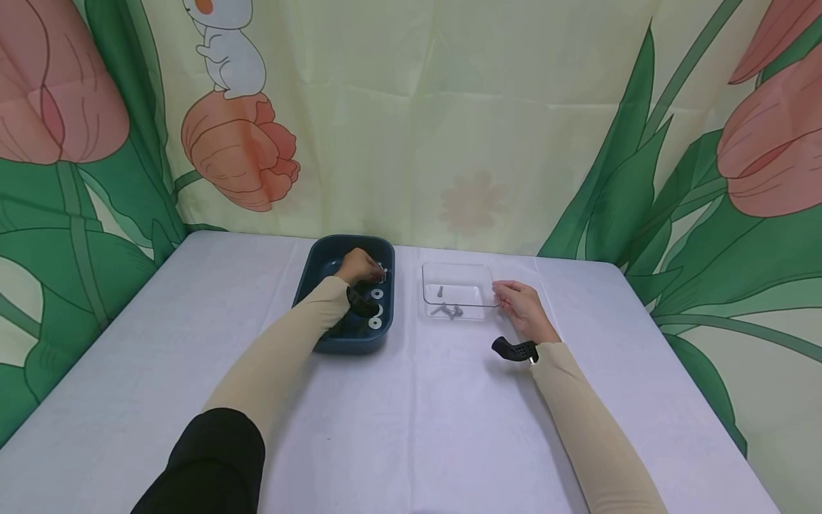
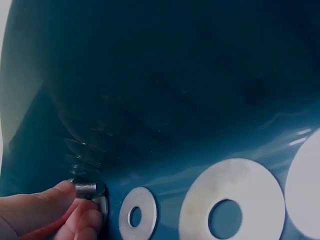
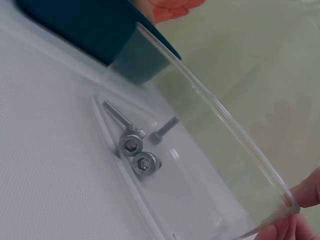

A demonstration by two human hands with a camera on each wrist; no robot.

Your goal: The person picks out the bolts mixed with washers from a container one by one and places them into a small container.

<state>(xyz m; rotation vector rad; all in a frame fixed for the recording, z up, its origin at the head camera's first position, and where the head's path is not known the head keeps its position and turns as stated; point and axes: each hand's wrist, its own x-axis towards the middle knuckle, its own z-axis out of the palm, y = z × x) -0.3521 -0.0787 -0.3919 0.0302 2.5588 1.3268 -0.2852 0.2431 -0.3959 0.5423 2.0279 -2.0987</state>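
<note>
The left hand (image 1: pixel 359 268) is reaching into the blue tray (image 1: pixel 321 260), its fingertips (image 2: pixel 65 192) pinching a small metal bolt (image 2: pixel 86 189) against the tray floor. Just beside it, washers are lying flat: a small washer (image 2: pixel 137 215), a larger washer (image 2: pixel 232 200), and a third cut off at the wrist view's edge. The right hand (image 1: pixel 523 307) is gripping the near corner of the clear tray (image 1: pixel 491 275), which is holding three bolts (image 3: pixel 131 145). Both trays are sitting side by side on the white counter (image 1: pixel 411 414).
</note>
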